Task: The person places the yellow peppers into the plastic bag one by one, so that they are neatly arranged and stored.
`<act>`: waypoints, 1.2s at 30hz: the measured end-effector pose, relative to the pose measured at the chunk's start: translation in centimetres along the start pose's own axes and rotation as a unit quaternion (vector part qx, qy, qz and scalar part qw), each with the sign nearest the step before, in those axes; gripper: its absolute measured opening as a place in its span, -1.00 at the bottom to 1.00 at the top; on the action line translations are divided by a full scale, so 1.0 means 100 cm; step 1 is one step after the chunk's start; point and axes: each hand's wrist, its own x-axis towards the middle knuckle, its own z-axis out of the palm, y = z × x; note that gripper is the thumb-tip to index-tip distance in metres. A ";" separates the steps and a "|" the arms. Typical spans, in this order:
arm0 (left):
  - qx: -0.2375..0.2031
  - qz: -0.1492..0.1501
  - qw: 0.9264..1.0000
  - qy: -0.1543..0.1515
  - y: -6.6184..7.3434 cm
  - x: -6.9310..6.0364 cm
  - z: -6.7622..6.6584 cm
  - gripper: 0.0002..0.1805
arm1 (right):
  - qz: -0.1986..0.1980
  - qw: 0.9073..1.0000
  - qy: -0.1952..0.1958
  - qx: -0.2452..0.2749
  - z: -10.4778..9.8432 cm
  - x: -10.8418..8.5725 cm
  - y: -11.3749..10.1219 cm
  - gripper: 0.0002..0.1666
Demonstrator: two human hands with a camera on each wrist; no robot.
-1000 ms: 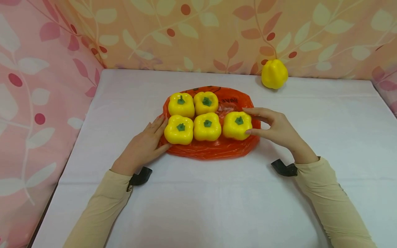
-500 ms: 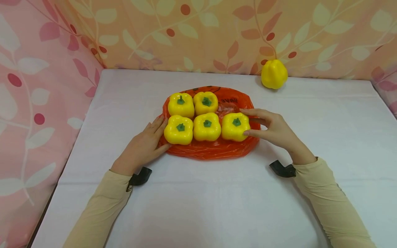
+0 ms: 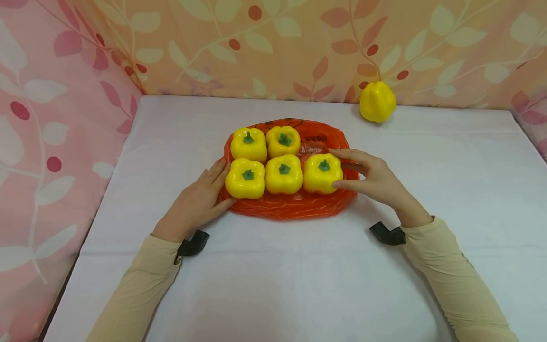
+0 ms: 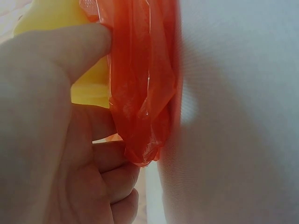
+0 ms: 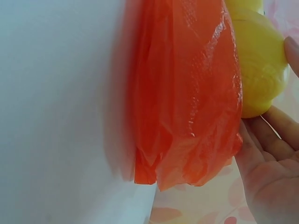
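Note:
Several yellow bell peppers with green stems stand in two rows on a flattened red plastic bag (image 3: 282, 207) in the head view. At the right end of the front row, my right hand (image 3: 376, 178) holds a bell pepper (image 3: 321, 176) between thumb and fingers. That pepper (image 5: 261, 65) also shows in the right wrist view, above the bag's crumpled side. My left hand (image 3: 194, 202) rests with fairly straight fingers against the bag's left edge, beside the front-left pepper (image 3: 245, 178). In the left wrist view its thumb and fingers touch the red plastic (image 4: 140, 79).
Another yellow bell pepper (image 3: 378, 101) lies at the table's back edge, right of the bag, near the leaf-patterned cloth (image 3: 273, 52). A white cloth (image 3: 282, 280) covers the table. Black wrist pieces (image 3: 194, 243) sit by both sleeves.
My right hand has moved slightly left with its pepper, narrowing the gap to the middle pepper of the front row. My left hand has stayed in place.

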 end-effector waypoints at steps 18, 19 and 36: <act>-0.009 -0.003 1.000 0.001 0.000 0.000 -0.001 -0.10 | -0.001 1.000 -0.019 0.004 -0.001 0.002 0.000 -0.24; -0.008 -0.004 1.000 0.002 0.000 0.000 -0.001 -0.10 | 0.002 1.000 -0.018 0.002 -0.001 0.002 -0.001 -0.23; -0.007 -0.002 1.000 -0.005 0.001 -0.001 -0.001 -0.10 | -0.029 0.999 0.032 -0.010 -0.008 -0.001 0.000 -0.34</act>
